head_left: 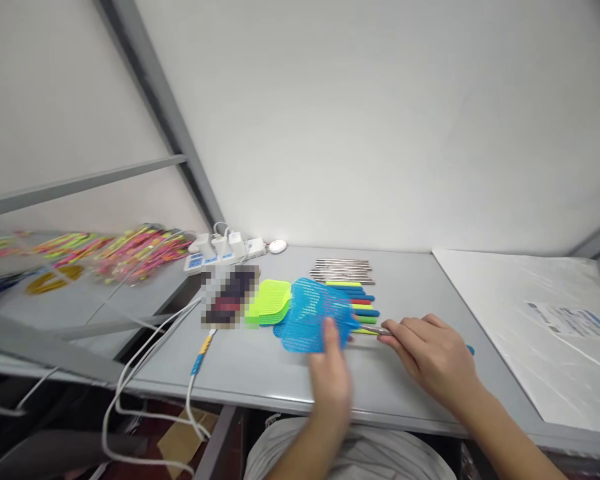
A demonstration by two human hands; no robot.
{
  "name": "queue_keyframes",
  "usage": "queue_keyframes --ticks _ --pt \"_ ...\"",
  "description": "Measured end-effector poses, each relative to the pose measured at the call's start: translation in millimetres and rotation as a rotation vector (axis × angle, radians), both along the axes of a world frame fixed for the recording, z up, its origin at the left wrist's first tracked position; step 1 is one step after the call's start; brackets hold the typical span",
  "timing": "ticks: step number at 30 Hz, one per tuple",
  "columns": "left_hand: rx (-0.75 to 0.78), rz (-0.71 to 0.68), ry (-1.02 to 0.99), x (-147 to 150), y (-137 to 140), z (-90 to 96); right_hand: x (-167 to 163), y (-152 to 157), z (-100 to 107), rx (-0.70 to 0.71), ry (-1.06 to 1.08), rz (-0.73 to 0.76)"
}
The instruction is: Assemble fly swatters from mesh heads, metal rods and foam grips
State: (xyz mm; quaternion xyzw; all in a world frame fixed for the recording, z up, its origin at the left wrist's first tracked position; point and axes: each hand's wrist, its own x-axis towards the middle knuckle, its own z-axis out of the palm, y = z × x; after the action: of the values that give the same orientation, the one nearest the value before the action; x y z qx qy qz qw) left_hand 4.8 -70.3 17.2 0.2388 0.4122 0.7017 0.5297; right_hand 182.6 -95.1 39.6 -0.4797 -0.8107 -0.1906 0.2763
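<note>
A blue mesh fly swatter (314, 312) is held above the table between my two hands. My left hand (330, 380) pinches its mesh head, with the thumb on top and the other fingers mostly hidden beneath. My right hand (433, 350) is wrapped round its thin metal rod, and a blue end pokes out beyond that hand. Yellow-green mesh swatter heads (270, 298) lie just left of the blue one, partly covered by it. Behind it are several coloured handles (365, 312) in blue, yellow, red and green. Farther back lies a row of metal rods (341, 270).
A pixelated dark device (233, 297) lies at the left with a white cable (191, 387). Behind it stands a power strip (223, 253) with plugs and a white round object (277, 247). A large white wrapped sheet (540, 333) covers the right side. Bagged colourful items (140, 253) lie far left.
</note>
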Motion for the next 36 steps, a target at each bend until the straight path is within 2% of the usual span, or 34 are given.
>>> queue_keyframes --ticks 2,5,8,11,14,19,23,26,31,34,36 --pt "0.003 -0.103 0.005 8.7 -13.1 -2.3 -22.2 -1.2 7.8 0.021 0.037 0.010" --pt "-0.004 -0.082 -0.015 4.9 -14.0 1.0 -45.8 -0.1 20.2 0.010 0.027 -0.030" --pt "-0.001 -0.107 -0.077 -6.5 -2.5 6.9 -55.6 5.8 33.1 -0.100 -0.046 -0.111" --pt "0.027 -0.119 -0.113 -14.7 7.4 12.2 -56.3 13.2 42.0 -0.319 -0.069 -0.095" --pt "0.058 -0.028 -0.108 -22.2 12.5 18.7 -53.0 16.8 42.1 -0.487 -0.002 -0.031" --pt "0.082 0.084 -0.080 -31.8 17.6 26.6 -50.0 9.9 32.6 -0.542 0.077 -0.088" --pt "0.103 0.038 -0.012 -26.9 18.5 21.3 -50.1 -0.2 34.5 -0.559 0.129 -0.095" --pt "0.119 0.002 0.001 -20.6 19.5 18.3 -48.7 -3.8 39.8 -0.662 0.245 -0.058" --pt "0.154 -0.111 0.167 -11.7 34.4 28.7 -39.8 -2.8 40.4 -0.780 0.490 0.038" --pt "0.233 -0.333 0.389 -3.1 49.1 38.0 -26.2 -2.5 33.7 -0.787 0.579 -0.019" --pt "0.369 -0.499 0.589 4.3 58.7 41.2 -13.2 -1.7 26.2 -0.713 0.566 -0.143"
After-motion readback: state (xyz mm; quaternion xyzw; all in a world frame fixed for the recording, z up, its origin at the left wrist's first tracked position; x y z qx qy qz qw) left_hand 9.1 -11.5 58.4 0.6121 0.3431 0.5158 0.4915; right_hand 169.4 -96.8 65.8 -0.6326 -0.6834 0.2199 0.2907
